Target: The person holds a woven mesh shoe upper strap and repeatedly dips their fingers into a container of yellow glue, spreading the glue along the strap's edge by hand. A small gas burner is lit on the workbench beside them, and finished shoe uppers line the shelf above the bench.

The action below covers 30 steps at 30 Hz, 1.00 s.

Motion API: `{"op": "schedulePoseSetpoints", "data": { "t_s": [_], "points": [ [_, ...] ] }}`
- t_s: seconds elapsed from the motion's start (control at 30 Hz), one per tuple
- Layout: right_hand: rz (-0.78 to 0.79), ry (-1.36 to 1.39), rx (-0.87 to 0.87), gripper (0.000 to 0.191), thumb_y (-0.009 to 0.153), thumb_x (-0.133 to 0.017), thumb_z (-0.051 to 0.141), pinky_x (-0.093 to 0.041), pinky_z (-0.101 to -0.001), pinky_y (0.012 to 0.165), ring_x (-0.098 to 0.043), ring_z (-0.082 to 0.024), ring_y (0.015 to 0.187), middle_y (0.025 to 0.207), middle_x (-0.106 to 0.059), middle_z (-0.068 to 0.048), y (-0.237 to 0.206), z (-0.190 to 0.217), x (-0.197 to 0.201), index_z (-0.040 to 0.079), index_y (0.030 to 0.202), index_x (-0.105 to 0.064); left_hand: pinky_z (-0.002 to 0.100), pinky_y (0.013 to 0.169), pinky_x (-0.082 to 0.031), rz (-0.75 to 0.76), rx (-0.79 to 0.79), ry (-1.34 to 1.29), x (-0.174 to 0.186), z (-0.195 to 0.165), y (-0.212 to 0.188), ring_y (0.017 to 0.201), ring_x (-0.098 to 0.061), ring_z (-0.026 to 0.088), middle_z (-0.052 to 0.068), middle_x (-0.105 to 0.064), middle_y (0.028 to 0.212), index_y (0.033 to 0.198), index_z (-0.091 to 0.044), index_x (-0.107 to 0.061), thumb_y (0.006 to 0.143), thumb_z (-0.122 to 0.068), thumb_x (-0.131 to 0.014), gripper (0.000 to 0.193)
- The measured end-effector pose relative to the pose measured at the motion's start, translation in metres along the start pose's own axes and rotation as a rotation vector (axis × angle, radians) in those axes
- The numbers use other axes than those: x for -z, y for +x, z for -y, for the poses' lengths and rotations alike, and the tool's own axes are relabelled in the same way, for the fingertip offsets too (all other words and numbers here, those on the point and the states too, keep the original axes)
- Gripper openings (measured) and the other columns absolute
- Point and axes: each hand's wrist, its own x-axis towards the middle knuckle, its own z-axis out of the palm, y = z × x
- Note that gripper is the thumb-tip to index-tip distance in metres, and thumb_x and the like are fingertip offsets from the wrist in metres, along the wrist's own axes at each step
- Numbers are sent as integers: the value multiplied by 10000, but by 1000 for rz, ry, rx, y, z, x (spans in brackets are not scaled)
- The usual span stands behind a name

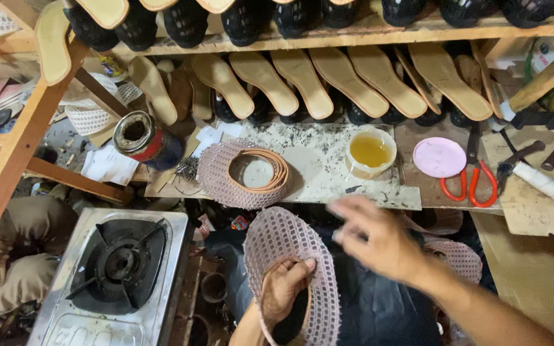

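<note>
Low in the middle of the view, the left hand (285,287) grips a pink mesh shoe upper (293,256), thumb over the edge and fingers tucked inside it, holding it upright above a dark-clothed lap. Just to its right the right hand (373,240) hangs in the air, fingers spread and loose, holding nothing; it is blurred.

Beyond the hands, on the worn cutting board (328,173), lies a second pink mesh upper (222,182) with a tan strap (270,168) looped on top of it. Beside that stands a small round cream tub (370,152) holding yellow liquid, its pink lid (439,157) lying flat to the right, touching the red-handled scissors (470,182). At the board's left end a red can (143,138) with a rusty open rim stands tilted; its inside looks dark and I cannot tell what it holds. White paper slips (107,165) lie next to it.

Further back, a wooden rack (367,29) carries rows of tan insoles (344,80) on black lasts. At lower left sits a steel gas burner (120,269), and a white paper roll (549,188) lies at far right.
</note>
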Motion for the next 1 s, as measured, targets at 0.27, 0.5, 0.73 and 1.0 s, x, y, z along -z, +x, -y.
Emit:
{"op": "schedulePoseSetpoints", "data": {
  "t_s": [0.27,0.5,0.73,1.0],
  "points": [
    [-286,-712,105,446,708,-835,276,-415,-539,1050,-451,-473,1369,1448,-509,-251,48,-69,52,37,1071,-734,291,641,-413,-94,-131,319,-3,-9,-10,701,-512,102,-9,-618,765,867,-42,-689,988,-320,-579,323],
    [-209,-269,251,266,767,-797,161,-407,-504,1168,-490,-394,1391,1423,-531,-197,9,-23,15,60,1005,-732,296,632,-441,-79,-45,286,-19,-27,-13,678,-562,117,11,-652,736,860,-64,-699,960,-325,-534,325],
    [-68,-235,452,526,720,-759,41,-393,-500,1144,-436,-419,1422,1493,-472,-205,-24,-6,-14,103,1237,-685,303,523,-342,-73,-128,144,-8,-4,2,592,-484,148,61,-591,682,862,13,-674,1025,-247,-673,307],
    [-252,-326,310,338,786,-762,114,-406,-483,1173,-514,-382,1386,1454,-549,-156,5,-39,25,79,1121,-740,286,667,-478,-208,-112,-2,9,-12,-4,715,-601,132,45,-691,774,918,-19,-709,948,-295,-585,303]
  ]
}}
